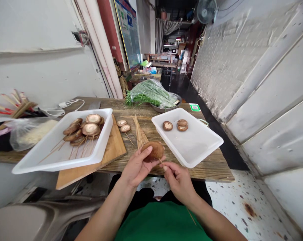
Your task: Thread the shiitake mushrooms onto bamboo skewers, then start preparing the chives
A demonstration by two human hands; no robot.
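My left hand (138, 163) is closed around a large brown mushroom (153, 151), its cap facing up. My right hand (178, 179) pinches a thin wooden skewer (161, 161), whose tip meets the mushroom's near edge; how deep it goes in, I cannot tell. The skewer's tail shows below my right wrist. Past my left hand lies a bundle of bare skewers (139, 130). Beside it are two mushrooms (125, 128), with a skewer sticking out toward me. The right white tray (191, 147) holds a few loose mushrooms (168, 125).
At left, a white tray (101, 147) with skewered mushrooms (90, 129) rests on a cutting board (117, 142). Behind are bagged green stalks (151, 93) over a metal bowl (176, 100). A plastic bag (32, 134) and red-tipped sticks (14, 100) stand far left.
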